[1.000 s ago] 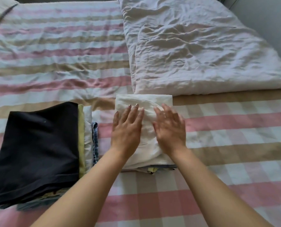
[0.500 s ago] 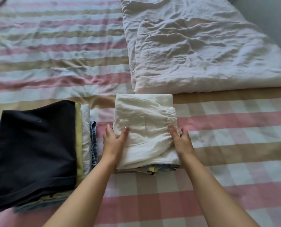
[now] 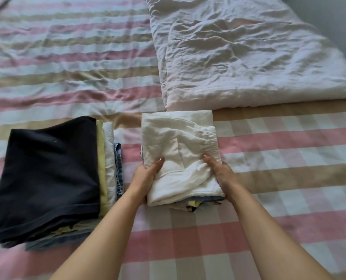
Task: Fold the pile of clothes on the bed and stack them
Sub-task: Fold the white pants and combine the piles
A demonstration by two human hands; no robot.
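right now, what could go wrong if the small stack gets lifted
The left hand and right hand grip the small stack only at its near end; lifted so, the far end may sag and the lower pieces slip out. Its top is rumpled at the grip and may unfold. The dark stack has layers fanned out rightward, so loading it could tip it.

Home bedroom: striped bed [image 3: 67, 57], rumpled duvet [image 3: 249, 57]

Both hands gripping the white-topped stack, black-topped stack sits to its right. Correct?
Not quite. In the head view the black-topped stack sits to the left of the white-topped stack. The left hand and right hand do grip it.
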